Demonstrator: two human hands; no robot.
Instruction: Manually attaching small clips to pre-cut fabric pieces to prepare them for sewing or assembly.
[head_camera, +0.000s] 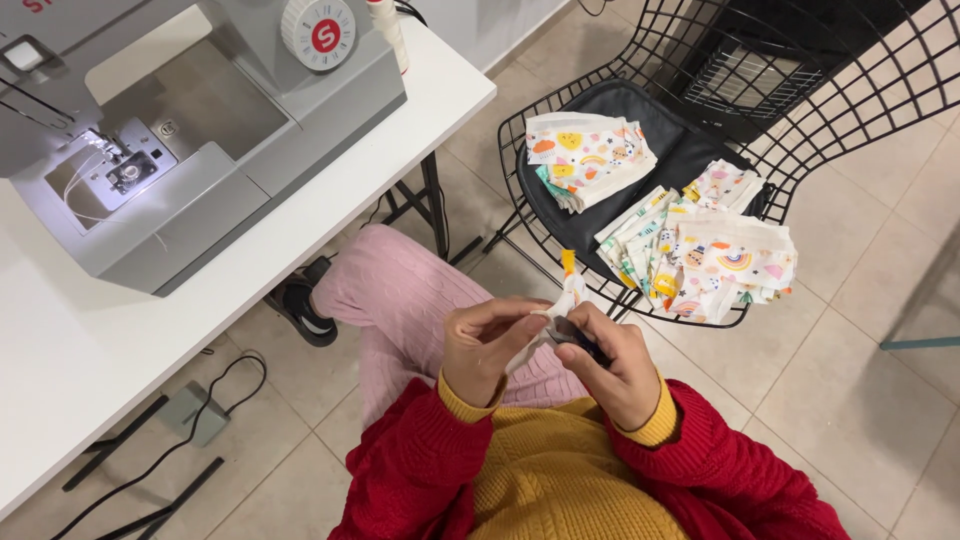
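My left hand and my right hand meet over my lap, both pinching a small piece of white printed fabric with an orange tip sticking up. A small dark tool shows between the fingers of my right hand; I cannot tell what kind it is. I wear a red cardigan over a yellow sweater and pink trousers.
A grey sewing machine stands on a white table at the left. A black wire chair at the right carries two stacks of printed fabric pieces. A foot pedal with cables lies on the tiled floor.
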